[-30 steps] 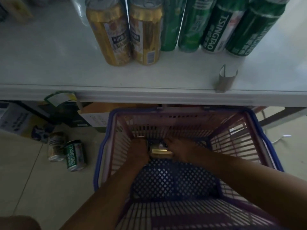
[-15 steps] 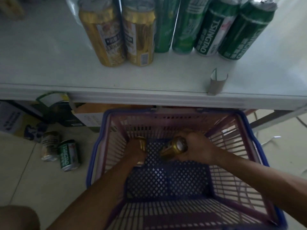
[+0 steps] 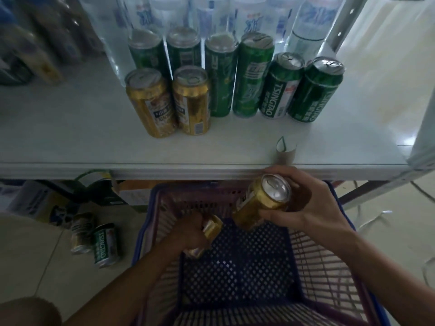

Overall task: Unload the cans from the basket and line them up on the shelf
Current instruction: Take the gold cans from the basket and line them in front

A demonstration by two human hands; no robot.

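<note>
While both forearms reach down toward the basket (image 3: 235, 274), each hand carries one can.

Right hand (image 3: 315, 203): grip clamped on a gold can (image 3: 260, 204), thumb on the near side, fingers curled over the far side. The can is tilted, its lid toward the camera and its base pointing down into the basket. It sits over the basket's far right corner, just below the front edge of the shelf (image 3: 70, 137), and does not touch it.

Left hand (image 3: 187, 234): grip clamped on a second gold can (image 3: 213, 228), lower down, inside the basket near its far left wall. This can lies slanted and is largely hidden by the fingers. The two held cans are near each other but apart.

Shelf: upright gold cans (image 3: 191, 102), two side by side, stand nearest the front. Whether they touch cannot be told. Green cans (image 3: 253, 76) run in a line to their right, with more green ones behind the gold pair. Clear bottles (image 3: 207, 17) stand at the back. A small grey card tube (image 3: 286, 152) stands at the shelf's front edge, just beyond the right hand's fingers.

Floor (image 3: 28, 255), left of the basket: a green floor can (image 3: 104, 245) and a paler floor can (image 3: 81, 231) lie on their sides, close together. Boxes (image 3: 35, 201) sit under the shelf.
</note>
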